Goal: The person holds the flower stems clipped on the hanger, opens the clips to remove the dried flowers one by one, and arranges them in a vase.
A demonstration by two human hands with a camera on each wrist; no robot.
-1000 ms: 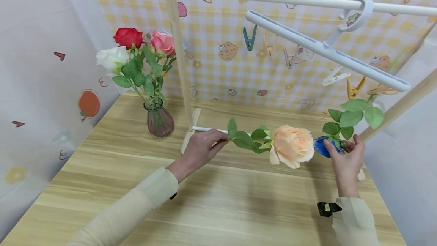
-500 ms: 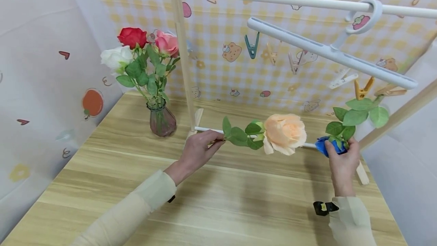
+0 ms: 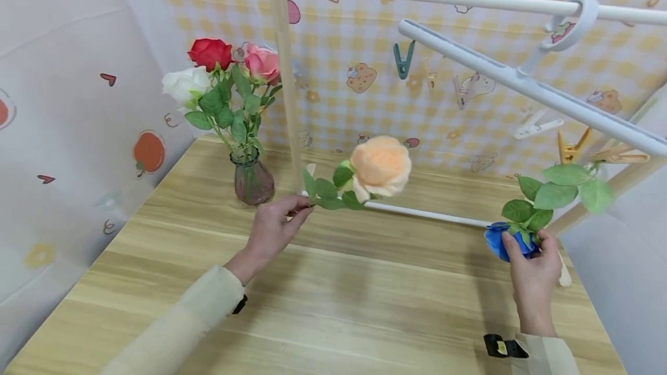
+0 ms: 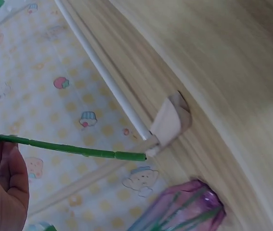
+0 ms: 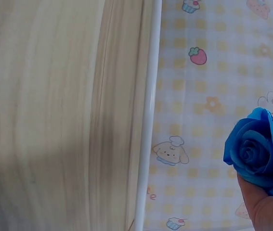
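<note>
My left hand [image 3: 275, 225] pinches the green stem [image 4: 71, 148] of a peach rose [image 3: 380, 166], which is held above the table with its bloom to the right of the hand. The glass vase [image 3: 253, 178] stands just left of that hand, holding red, pink and white roses [image 3: 211, 54]. My right hand [image 3: 532, 268] grips a blue rose [image 3: 501, 241] by its head at the right side of the table; its leafy stem [image 3: 557, 190] rises up and to the right. In the right wrist view the blue rose [image 5: 256, 151] rests against my fingers.
A wood-and-white drying rack [image 3: 285, 80] stands across the table [image 3: 333, 305], its lower white bar [image 3: 427, 213] running behind both flowers. A white hanger [image 3: 526, 85] with several coloured clips [image 3: 402, 59] hangs from the top rail. Patterned walls close in the left and back.
My left hand has carried the peach rose left and upward, toward the vase. The right hand with the blue rose has dropped slightly in view.
</note>
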